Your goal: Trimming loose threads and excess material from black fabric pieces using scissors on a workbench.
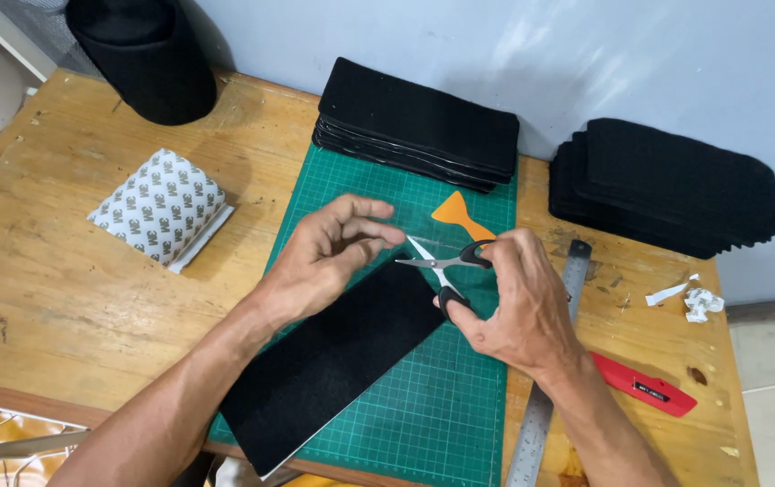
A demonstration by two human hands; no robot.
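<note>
At the far left of the wooden workbench (pixel 63 298) lies a stack of patterned backing sheets (pixel 162 207), with a black cylinder (pixel 148 59) behind it at the wall. The left hand (pixel 324 257) hovers over the green cutting mat (pixel 446 406), its thumb and forefinger pressed together on what looks like a thin clear strip, too faint to name with certainty; the other fingers curl loosely. Beneath that hand, running diagonally down toward the near edge, lies a long black felt panel (pixel 333 361) with a pale underside showing along its lower edge. It looks light, soft and floppy with a grippy nap, so it is probably best held flat by a palm or pinched at an edge rather than lifted by one corner. Its upper end lies just under the fingertips of both hands. The small scissors (pixel 437 263) sit in the right hand (pixel 514 307), thumb and fingers through the black loops, blades parted and pointing left toward the pinching fingers of the other hand. Behind them are an orange scraper (pixel 458 214) and a stack of black felt panels (pixel 415 126); further right a steel ruler (pixel 554 361), a red utility knife (pixel 645 386), paper scraps (pixel 690 298) and a second pile of black felt (pixel 667 185).
</note>
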